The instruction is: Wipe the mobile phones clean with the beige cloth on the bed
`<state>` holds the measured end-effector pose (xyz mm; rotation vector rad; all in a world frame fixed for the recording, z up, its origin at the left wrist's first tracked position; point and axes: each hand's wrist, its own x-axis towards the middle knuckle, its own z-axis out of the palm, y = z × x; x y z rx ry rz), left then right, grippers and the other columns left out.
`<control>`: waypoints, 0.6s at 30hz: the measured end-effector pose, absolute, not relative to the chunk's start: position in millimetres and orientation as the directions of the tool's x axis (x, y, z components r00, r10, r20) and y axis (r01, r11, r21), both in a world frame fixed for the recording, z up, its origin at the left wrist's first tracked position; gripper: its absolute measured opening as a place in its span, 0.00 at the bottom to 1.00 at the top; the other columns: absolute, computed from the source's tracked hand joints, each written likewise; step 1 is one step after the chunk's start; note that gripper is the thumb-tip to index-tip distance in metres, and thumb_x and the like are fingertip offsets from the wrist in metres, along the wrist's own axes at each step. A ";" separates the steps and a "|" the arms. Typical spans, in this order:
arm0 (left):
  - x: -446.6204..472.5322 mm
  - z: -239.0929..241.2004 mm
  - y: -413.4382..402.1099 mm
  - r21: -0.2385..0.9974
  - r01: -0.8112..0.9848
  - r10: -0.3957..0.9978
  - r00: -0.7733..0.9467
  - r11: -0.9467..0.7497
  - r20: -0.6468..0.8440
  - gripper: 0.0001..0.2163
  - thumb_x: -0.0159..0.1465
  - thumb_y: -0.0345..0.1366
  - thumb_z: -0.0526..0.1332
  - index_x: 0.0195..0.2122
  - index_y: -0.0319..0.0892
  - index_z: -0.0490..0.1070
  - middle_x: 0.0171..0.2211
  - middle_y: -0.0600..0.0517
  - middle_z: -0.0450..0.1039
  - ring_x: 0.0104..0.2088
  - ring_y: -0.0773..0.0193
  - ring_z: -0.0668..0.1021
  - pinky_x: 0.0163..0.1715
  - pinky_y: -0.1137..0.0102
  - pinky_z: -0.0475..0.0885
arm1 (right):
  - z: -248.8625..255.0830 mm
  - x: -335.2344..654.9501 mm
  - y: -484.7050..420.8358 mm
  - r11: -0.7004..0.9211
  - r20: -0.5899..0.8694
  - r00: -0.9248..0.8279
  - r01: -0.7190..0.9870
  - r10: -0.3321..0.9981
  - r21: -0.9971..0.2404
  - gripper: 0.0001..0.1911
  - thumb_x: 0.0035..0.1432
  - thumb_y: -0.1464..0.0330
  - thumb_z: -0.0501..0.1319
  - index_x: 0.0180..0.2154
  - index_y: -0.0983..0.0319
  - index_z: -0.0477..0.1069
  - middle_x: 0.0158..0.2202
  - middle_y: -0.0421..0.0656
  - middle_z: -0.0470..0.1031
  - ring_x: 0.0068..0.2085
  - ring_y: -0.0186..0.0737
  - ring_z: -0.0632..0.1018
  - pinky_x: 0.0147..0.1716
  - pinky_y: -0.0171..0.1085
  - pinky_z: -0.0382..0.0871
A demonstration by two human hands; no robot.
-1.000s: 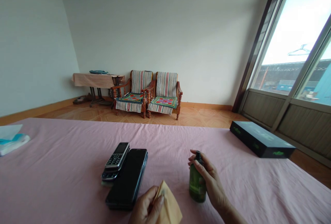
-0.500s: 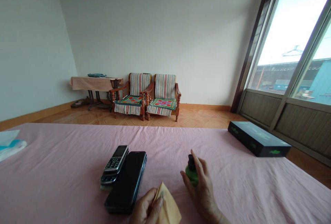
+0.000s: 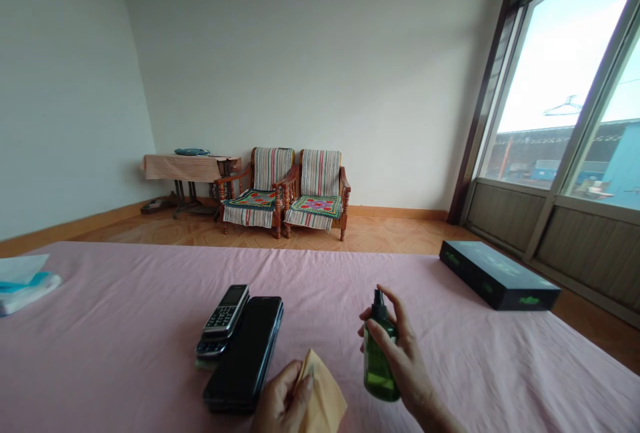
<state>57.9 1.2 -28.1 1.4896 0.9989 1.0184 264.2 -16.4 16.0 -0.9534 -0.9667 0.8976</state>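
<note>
My right hand (image 3: pixel 403 346) is wrapped round a green spray bottle (image 3: pixel 381 370) with a black pump top, its index finger resting on the nozzle. The bottle is nearly upright over the pink sheet (image 3: pixel 150 326). My left hand (image 3: pixel 285 396) pinches a folded yellow cloth (image 3: pixel 323 396) between thumb and fingers at the lower middle. Left of that hand lies a black smartphone (image 3: pixel 245 353), apparently on top of another flat device. Beside it a silver keypad phone (image 3: pixel 227 310) rests on another phone (image 3: pixel 211 348).
On the sheet's right side lies a flat black box (image 3: pixel 500 273) with green print. A blue-and-white tissue pack (image 3: pixel 27 283) is at the left edge. Beyond the sheet stand two wooden chairs (image 3: pixel 345 183) and a cloth-covered table (image 3: pixel 180 166).
My right hand has closed round the spray bottle and turned it so that its side faces me. My left hand still pinches the cloth in nearly the same spot. The view has tilted slightly.
</note>
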 end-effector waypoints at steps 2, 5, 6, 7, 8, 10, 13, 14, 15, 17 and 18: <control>68.0 -19.8 5.3 0.994 0.030 0.954 0.286 -0.105 0.093 0.22 0.54 0.57 0.62 0.25 0.38 0.70 0.21 0.55 0.66 0.25 0.63 0.71 0.24 0.75 0.65 | 15.3 262.0 -16.0 0.312 0.252 0.298 -0.174 0.921 -0.934 0.32 0.55 0.58 0.62 0.58 0.52 0.52 0.37 0.41 0.71 0.31 0.39 0.76 0.28 0.38 0.74; 89.6 -7.3 18.8 0.993 -0.063 0.974 0.194 -0.104 0.114 0.20 0.56 0.54 0.62 0.26 0.38 0.71 0.21 0.55 0.68 0.24 0.62 0.71 0.23 0.75 0.63 | 6.6 261.4 -12.6 0.328 0.302 0.306 -0.035 0.903 -0.944 0.32 0.56 0.58 0.61 0.59 0.54 0.51 0.36 0.41 0.72 0.30 0.37 0.75 0.29 0.37 0.74; 97.1 -4.7 25.2 0.990 -0.081 0.978 0.166 -0.112 0.124 0.20 0.55 0.53 0.63 0.26 0.38 0.72 0.21 0.54 0.69 0.25 0.62 0.71 0.23 0.74 0.63 | 2.5 261.5 -11.4 0.337 0.334 0.319 0.047 0.887 -0.940 0.32 0.56 0.59 0.60 0.59 0.55 0.52 0.35 0.41 0.72 0.31 0.38 0.75 0.31 0.38 0.74; 103.9 -3.5 32.0 0.987 -0.105 0.981 0.137 -0.122 0.136 0.19 0.54 0.52 0.64 0.27 0.38 0.72 0.22 0.54 0.70 0.26 0.61 0.72 0.24 0.74 0.63 | -1.7 261.7 -10.5 0.343 0.370 0.334 0.137 0.867 -0.929 0.31 0.56 0.59 0.60 0.59 0.56 0.53 0.35 0.42 0.72 0.32 0.39 0.76 0.34 0.39 0.74; 109.9 -3.5 38.7 0.983 -0.129 0.983 0.107 -0.133 0.147 0.18 0.54 0.52 0.64 0.27 0.38 0.72 0.23 0.53 0.71 0.27 0.60 0.72 0.26 0.74 0.64 | -5.7 261.9 -9.8 0.346 0.407 0.348 0.225 0.844 -0.911 0.30 0.56 0.60 0.60 0.58 0.57 0.54 0.36 0.42 0.73 0.35 0.40 0.76 0.37 0.39 0.73; 118.6 -7.2 50.0 0.973 -0.180 0.986 0.046 -0.148 0.159 0.17 0.53 0.51 0.64 0.27 0.39 0.72 0.24 0.53 0.72 0.29 0.58 0.73 0.28 0.72 0.65 | -12.6 262.4 -8.8 0.346 0.473 0.353 0.365 0.807 -0.864 0.29 0.56 0.61 0.60 0.57 0.58 0.56 0.37 0.44 0.73 0.38 0.42 0.77 0.42 0.40 0.73; 124.5 -16.8 58.3 0.962 -0.240 0.990 0.022 -0.132 0.141 0.17 0.53 0.50 0.64 0.28 0.38 0.73 0.25 0.51 0.73 0.29 0.57 0.74 0.29 0.71 0.66 | -19.6 263.6 -6.5 0.366 0.544 0.329 0.469 0.772 -0.804 0.27 0.57 0.62 0.58 0.57 0.59 0.57 0.40 0.45 0.74 0.40 0.42 0.78 0.41 0.40 0.74; 125.1 -19.8 59.0 0.959 -0.257 0.991 0.033 -0.120 0.133 0.17 0.53 0.49 0.64 0.29 0.38 0.73 0.26 0.50 0.74 0.29 0.56 0.74 0.28 0.71 0.66 | -21.3 264.2 -5.3 0.370 0.562 0.325 0.494 0.760 -0.786 0.27 0.57 0.62 0.58 0.57 0.59 0.57 0.41 0.46 0.75 0.40 0.42 0.78 0.41 0.40 0.74; 125.3 -22.3 59.0 0.956 -0.272 0.991 0.048 -0.107 0.125 0.17 0.53 0.48 0.64 0.30 0.37 0.73 0.26 0.49 0.74 0.29 0.56 0.74 0.28 0.71 0.66 | -22.7 264.9 -4.1 0.367 0.575 0.326 0.518 0.750 -0.773 0.26 0.57 0.62 0.57 0.57 0.59 0.57 0.42 0.46 0.75 0.41 0.42 0.78 0.42 0.40 0.74; 125.1 -25.4 58.1 0.951 -0.298 0.991 0.078 -0.085 0.113 0.16 0.53 0.47 0.64 0.31 0.37 0.74 0.27 0.48 0.75 0.29 0.55 0.75 0.28 0.70 0.67 | -24.8 266.2 -1.8 0.339 0.582 0.340 0.560 0.739 -0.756 0.26 0.56 0.63 0.57 0.56 0.59 0.58 0.44 0.47 0.75 0.41 0.42 0.78 0.42 0.41 0.74; 124.9 -26.1 57.6 0.948 -0.310 0.990 0.089 -0.075 0.107 0.16 0.53 0.47 0.64 0.31 0.37 0.74 0.27 0.48 0.76 0.30 0.55 0.76 0.29 0.70 0.68 | -25.6 266.9 -0.9 0.320 0.579 0.345 0.576 0.739 -0.752 0.26 0.56 0.63 0.57 0.56 0.59 0.58 0.45 0.47 0.74 0.42 0.43 0.78 0.42 0.41 0.74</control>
